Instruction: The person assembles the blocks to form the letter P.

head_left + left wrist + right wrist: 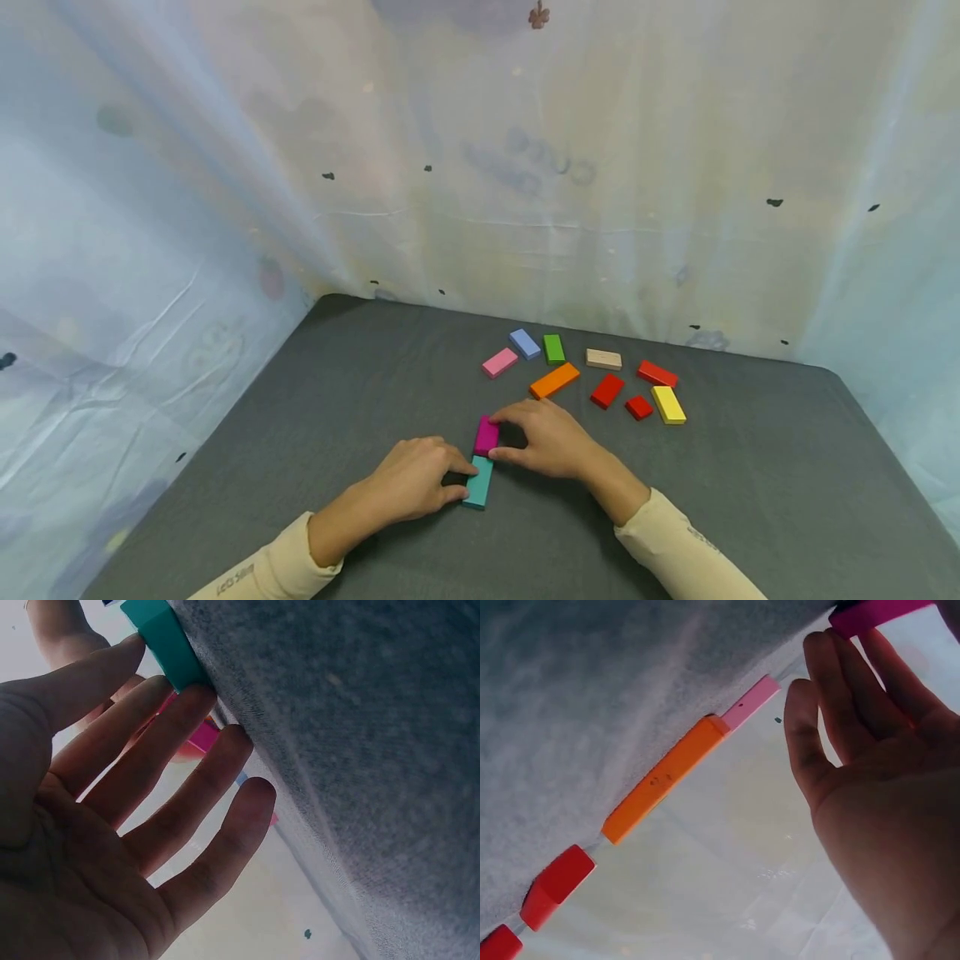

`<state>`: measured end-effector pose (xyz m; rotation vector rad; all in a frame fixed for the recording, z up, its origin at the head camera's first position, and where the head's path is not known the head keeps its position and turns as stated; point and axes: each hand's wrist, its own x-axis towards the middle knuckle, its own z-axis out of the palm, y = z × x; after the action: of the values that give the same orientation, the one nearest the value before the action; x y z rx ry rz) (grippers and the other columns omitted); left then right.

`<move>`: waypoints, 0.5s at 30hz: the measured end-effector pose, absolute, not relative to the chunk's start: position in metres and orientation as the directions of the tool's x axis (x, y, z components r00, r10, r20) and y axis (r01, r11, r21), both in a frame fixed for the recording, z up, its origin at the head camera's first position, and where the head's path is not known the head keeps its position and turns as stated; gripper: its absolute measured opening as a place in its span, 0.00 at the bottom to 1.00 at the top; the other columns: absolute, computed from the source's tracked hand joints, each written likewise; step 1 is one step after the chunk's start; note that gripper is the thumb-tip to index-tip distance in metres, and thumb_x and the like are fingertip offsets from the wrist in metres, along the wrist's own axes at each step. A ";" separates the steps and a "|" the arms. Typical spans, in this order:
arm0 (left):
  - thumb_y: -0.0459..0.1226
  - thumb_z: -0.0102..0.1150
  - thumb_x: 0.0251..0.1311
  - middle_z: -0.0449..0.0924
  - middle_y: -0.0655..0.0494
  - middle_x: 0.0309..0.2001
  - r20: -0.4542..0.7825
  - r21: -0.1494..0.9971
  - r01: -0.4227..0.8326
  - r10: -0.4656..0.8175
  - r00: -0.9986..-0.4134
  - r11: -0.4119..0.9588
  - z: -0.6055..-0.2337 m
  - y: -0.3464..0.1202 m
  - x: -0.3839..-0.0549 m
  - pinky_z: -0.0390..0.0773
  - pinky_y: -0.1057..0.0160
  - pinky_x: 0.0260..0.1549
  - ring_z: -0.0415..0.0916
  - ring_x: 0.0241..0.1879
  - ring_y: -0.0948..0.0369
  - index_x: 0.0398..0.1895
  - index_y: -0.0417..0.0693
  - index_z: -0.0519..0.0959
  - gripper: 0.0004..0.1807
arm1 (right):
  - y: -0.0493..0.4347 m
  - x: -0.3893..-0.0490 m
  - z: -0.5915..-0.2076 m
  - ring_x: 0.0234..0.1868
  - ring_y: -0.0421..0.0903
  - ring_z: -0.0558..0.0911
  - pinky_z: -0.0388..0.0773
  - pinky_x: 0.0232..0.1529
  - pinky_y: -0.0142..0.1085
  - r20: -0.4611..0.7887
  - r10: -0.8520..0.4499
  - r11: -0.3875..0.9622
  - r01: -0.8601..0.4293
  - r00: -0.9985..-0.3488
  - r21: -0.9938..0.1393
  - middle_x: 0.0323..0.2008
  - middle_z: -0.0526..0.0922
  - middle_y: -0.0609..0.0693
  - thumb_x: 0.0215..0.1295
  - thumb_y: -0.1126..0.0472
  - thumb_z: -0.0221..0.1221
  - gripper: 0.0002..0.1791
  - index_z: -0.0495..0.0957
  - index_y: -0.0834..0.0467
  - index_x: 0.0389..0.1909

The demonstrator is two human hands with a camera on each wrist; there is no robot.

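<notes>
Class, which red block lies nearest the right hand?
The red block beside the orange block; the small squarish red block and the red block behind the yellow block lie farther from the right hand.

Toward the far edge of the table, nine blocks are lying; before them, a pair is lying end to end between the left hand and right hand.

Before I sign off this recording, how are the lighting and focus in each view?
Head view: fairly even light, soft shadows on the grey cloth, pale streaks on the backdrop sheet; left wrist view: left hand dark against the bright backdrop sheet; right wrist view: right hand shaded likewise, grey cloth blurred.
</notes>
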<state>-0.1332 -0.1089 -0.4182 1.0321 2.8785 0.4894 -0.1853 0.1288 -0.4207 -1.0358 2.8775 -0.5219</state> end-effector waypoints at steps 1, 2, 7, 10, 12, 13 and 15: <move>0.46 0.72 0.55 0.88 0.64 0.44 0.064 0.310 0.612 0.626 -0.777 0.727 -0.418 -0.109 -0.133 0.83 0.55 0.39 0.83 0.46 0.62 0.47 0.61 0.88 0.15 | 0.129 -0.185 -0.421 0.58 0.46 0.80 0.75 0.61 0.49 0.073 -0.626 0.721 -0.612 -0.776 -0.326 0.57 0.83 0.43 0.62 0.36 0.63 0.29 0.80 0.48 0.59; 0.46 0.72 0.55 0.88 0.64 0.44 0.064 0.314 0.611 0.626 -0.777 0.726 -0.419 -0.109 -0.134 0.83 0.55 0.39 0.83 0.46 0.62 0.46 0.61 0.88 0.15 | 0.129 -0.186 -0.422 0.58 0.46 0.80 0.74 0.61 0.49 0.070 -0.627 0.721 -0.613 -0.776 -0.323 0.57 0.83 0.43 0.62 0.36 0.63 0.29 0.80 0.47 0.59; 0.46 0.72 0.55 0.88 0.65 0.43 0.066 0.321 0.614 0.630 -0.774 0.721 -0.419 -0.110 -0.133 0.83 0.56 0.39 0.83 0.46 0.62 0.46 0.60 0.88 0.14 | 0.129 -0.187 -0.427 0.58 0.44 0.79 0.73 0.62 0.48 0.074 -0.647 0.707 -0.634 -0.759 -0.313 0.55 0.83 0.42 0.63 0.38 0.63 0.26 0.80 0.47 0.57; 0.46 0.72 0.55 0.88 0.64 0.44 0.067 0.311 0.618 0.632 -0.772 0.722 -0.419 -0.109 -0.133 0.83 0.56 0.39 0.83 0.46 0.62 0.46 0.60 0.88 0.15 | 0.129 -0.187 -0.428 0.59 0.43 0.79 0.72 0.64 0.48 0.069 -0.650 0.704 -0.634 -0.757 -0.320 0.55 0.83 0.42 0.63 0.38 0.62 0.24 0.81 0.47 0.55; 0.46 0.72 0.55 0.88 0.64 0.44 0.066 0.302 0.620 0.633 -0.771 0.724 -0.418 -0.109 -0.133 0.83 0.56 0.40 0.83 0.47 0.62 0.47 0.60 0.88 0.15 | 0.130 -0.187 -0.428 0.60 0.43 0.78 0.72 0.64 0.49 0.054 -0.648 0.706 -0.626 -0.760 -0.333 0.57 0.82 0.42 0.62 0.37 0.63 0.26 0.80 0.46 0.55; 0.47 0.72 0.55 0.88 0.64 0.45 0.066 0.301 0.621 0.633 -0.771 0.724 -0.418 -0.108 -0.133 0.83 0.55 0.41 0.83 0.47 0.62 0.46 0.60 0.88 0.15 | 0.130 -0.187 -0.427 0.61 0.44 0.77 0.71 0.65 0.49 0.043 -0.647 0.706 -0.619 -0.762 -0.345 0.58 0.81 0.42 0.61 0.36 0.64 0.27 0.80 0.46 0.56; 0.47 0.72 0.55 0.86 0.63 0.47 0.068 0.296 0.623 0.634 -0.770 0.724 -0.419 -0.108 -0.133 0.83 0.55 0.43 0.82 0.50 0.61 0.47 0.60 0.88 0.15 | 0.131 -0.187 -0.426 0.62 0.45 0.77 0.71 0.65 0.50 0.023 -0.648 0.701 -0.608 -0.761 -0.372 0.59 0.80 0.42 0.58 0.36 0.66 0.29 0.79 0.46 0.57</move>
<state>-0.1329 -0.1084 -0.4186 1.0507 2.8821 0.4731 -0.1875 0.1315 -0.4261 -1.0361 2.7955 -0.5527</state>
